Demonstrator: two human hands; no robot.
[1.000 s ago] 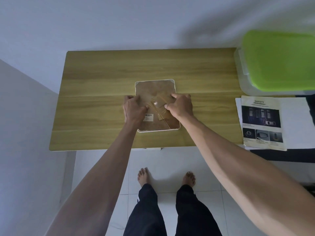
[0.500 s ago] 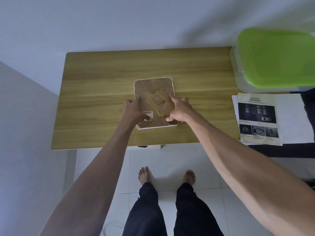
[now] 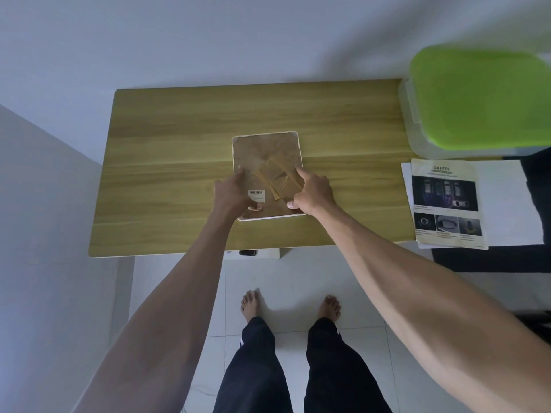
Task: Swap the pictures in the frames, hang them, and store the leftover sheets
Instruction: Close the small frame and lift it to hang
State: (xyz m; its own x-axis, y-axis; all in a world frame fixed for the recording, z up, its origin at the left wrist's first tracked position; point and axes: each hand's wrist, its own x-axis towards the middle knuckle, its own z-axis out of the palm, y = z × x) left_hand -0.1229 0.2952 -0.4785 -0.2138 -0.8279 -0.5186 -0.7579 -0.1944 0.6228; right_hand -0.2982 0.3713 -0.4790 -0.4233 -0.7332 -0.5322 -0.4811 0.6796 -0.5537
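A white-edged picture frame (image 3: 264, 150) lies face down in the middle of the wooden table (image 3: 167, 138), its brown backing board up, with a fold-out stand and a barcode sticker on it. My left hand (image 3: 231, 195) grips the frame's left edge, its thumb pressed on the backing near the sticker. My right hand (image 3: 313, 193) holds the right edge, with the forefinger stretched along the side and the thumb on the backing. A printed "SAFETY" sheet (image 3: 447, 204) with car pictures lies to the right on a white sheet (image 3: 504, 204).
A clear plastic box with a green lid (image 3: 480, 96) stands at the back right beside the table. The sheets rest on a dark surface (image 3: 489, 259). A wall runs behind the table and along the left. My bare feet stand on white tiles below the table's front edge.
Both hands have slid from the middle of the backing, near the stand, outward to the frame's lower side edges. The frame has stayed in place.
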